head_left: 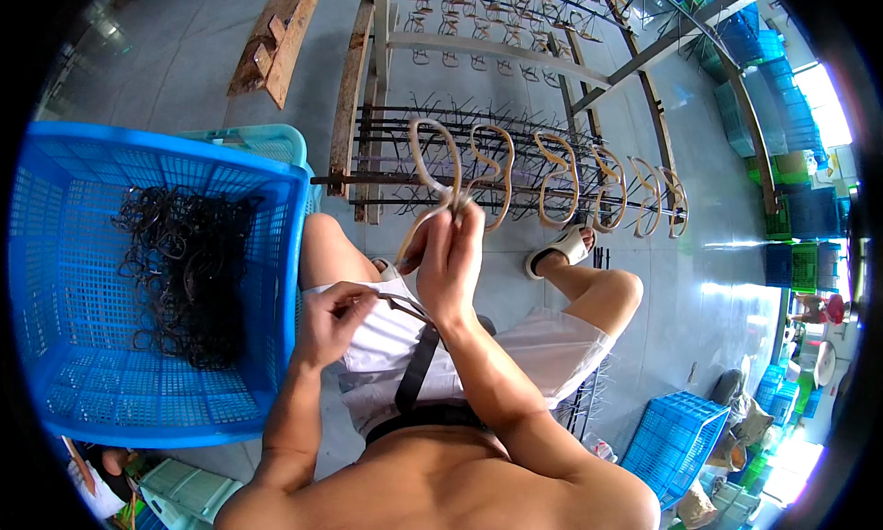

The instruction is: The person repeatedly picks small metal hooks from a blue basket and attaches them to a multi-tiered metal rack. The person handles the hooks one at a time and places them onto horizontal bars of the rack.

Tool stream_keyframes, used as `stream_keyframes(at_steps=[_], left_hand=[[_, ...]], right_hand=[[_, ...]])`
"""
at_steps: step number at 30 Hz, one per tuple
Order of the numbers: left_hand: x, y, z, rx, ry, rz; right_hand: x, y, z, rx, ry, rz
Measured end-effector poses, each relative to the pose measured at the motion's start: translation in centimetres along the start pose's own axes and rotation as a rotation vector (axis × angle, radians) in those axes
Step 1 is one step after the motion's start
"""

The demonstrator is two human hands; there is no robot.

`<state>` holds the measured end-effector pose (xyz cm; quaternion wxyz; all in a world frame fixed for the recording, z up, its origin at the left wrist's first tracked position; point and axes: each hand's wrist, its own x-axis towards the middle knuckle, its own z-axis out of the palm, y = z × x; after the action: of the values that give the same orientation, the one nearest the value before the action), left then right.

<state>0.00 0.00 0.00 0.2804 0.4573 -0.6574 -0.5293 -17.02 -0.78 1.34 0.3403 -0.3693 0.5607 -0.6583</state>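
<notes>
My right hand (453,259) is raised at the rack with its fingers pinched round the narrow middle of a pale tan, figure-eight-shaped frame (419,153), like an eyeglass front. Its upper loop rises above my fingertips and its lower loop hangs beside my hand. In front of my lap my left hand (334,320) is closed on a thin dark frame (397,302), partly hidden behind my right wrist. Several similar tan frames (556,178) hang in a row to the right, along a dark bar (368,179) of the rack.
On my left stands a large blue plastic basket (166,142) with a tangle of dark frames (184,272) inside. The metal and wood rack (497,47) ahead bears many thin hooks (395,125) and more hanging frames. Another blue basket (671,443) stands at the lower right.
</notes>
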Motion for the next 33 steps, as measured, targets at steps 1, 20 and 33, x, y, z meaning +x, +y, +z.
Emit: stream_keyframes(at_steps=[1, 20, 33], left_hand=[[0.9, 0.3, -0.1, -0.032, 0.067, 0.083], [11.8, 0.4, 0.2, -0.081, 0.174, 0.267], [12.1, 0.6, -0.9, 0.217, 0.053, 0.268]], right_hand=[[0.9, 0.4, 0.1, 0.008, 0.089, 0.084], [3.2, 4.7, 3.2, -0.225, 0.307, -0.013], [2.7, 6.4, 3.8, -0.053, 0.323, -0.053]])
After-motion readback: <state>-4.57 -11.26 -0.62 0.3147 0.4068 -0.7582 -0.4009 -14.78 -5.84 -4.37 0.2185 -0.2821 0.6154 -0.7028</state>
